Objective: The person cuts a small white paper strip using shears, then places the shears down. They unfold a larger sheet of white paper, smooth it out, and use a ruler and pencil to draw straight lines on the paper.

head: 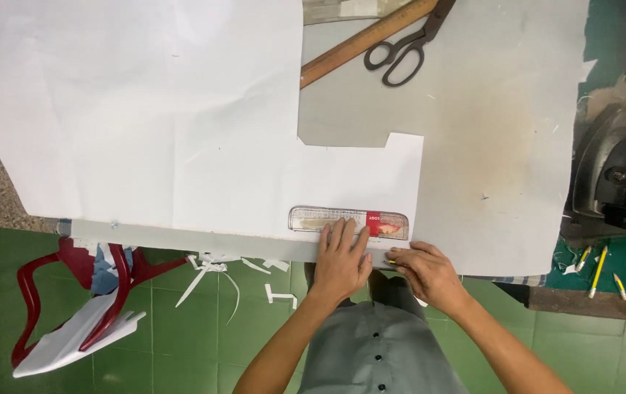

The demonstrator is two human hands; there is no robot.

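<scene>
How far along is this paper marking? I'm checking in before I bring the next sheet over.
Already done: the white paper sheet has a stepped notch cut from its right side, and paper scraps lie on the floor. In hand: the left hand presses a clear ruler flat near the sheet's near edge, and the right hand holds a pencil beside it. Left: no drawn line shows there; the scissors lie unused.
</scene>
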